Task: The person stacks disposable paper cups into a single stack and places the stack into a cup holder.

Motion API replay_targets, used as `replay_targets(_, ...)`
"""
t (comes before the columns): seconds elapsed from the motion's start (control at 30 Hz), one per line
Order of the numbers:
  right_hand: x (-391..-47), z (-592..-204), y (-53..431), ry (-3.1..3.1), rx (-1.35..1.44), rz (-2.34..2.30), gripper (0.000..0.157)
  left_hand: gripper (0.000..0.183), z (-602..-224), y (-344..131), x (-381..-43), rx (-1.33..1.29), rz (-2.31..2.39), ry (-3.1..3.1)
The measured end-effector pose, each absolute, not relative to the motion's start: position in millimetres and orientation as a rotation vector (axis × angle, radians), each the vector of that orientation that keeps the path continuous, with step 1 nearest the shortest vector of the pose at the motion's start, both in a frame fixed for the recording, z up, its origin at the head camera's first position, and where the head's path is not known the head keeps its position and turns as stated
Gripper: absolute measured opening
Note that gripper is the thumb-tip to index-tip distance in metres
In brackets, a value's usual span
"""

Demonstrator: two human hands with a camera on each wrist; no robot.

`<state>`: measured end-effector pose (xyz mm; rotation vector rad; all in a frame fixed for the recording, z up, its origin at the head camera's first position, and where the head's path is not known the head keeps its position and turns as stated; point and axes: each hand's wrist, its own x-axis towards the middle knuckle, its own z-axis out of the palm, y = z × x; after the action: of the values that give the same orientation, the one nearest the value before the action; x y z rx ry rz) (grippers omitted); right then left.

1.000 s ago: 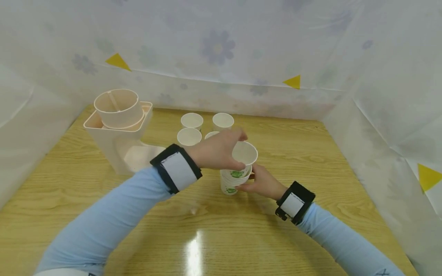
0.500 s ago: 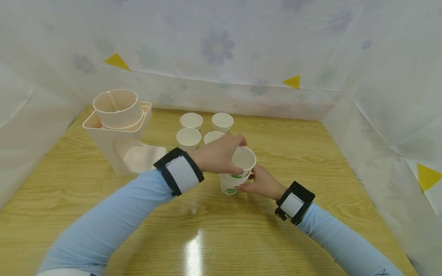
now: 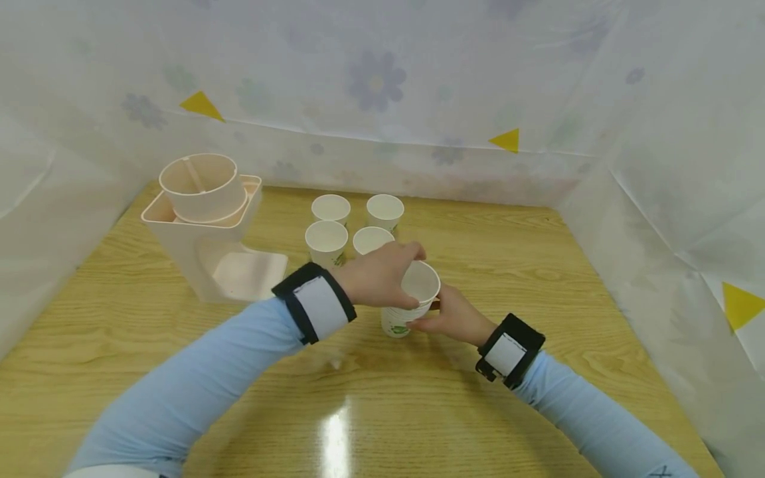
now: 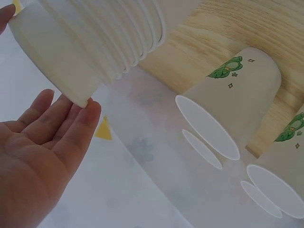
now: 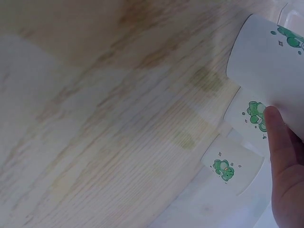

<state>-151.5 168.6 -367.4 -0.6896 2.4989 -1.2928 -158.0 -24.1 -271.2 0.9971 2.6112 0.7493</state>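
Note:
A stack of white paper cups with green cartoon prints stands upright right of the table's middle. My left hand reaches over it and pinches the rim of the top cup, thumb on the near side and fingers on the far side. In the left wrist view, nested rims show close together below that cup. My right hand grips the stack lower down from the right; its thumb appears against the cups in the right wrist view.
Several single paper cups stand mouth up behind the stack, partly hidden by my left hand. A cream-coloured stand with a round tub on top is at the back left. Flower-printed sheeting encloses the wooden table.
My left hand has moved down with the top cup, which now sits deeper in the stack. My right hand stays put round the stack.

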Motion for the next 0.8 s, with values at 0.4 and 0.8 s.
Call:
replay_targets(0.4,-152.2,-368.1,169.5,2.478,-0.69,-1.301,0.07,0.064,-279.0,-23.0,-158.5,0.983,0.695,2.633)
replay_targets(0.8,-151.7,-367.3,169.0,2.466,-0.688,-1.316,0.074,0.071,-279.1,-34.0,-171.1,0.955,0.689,2.652)
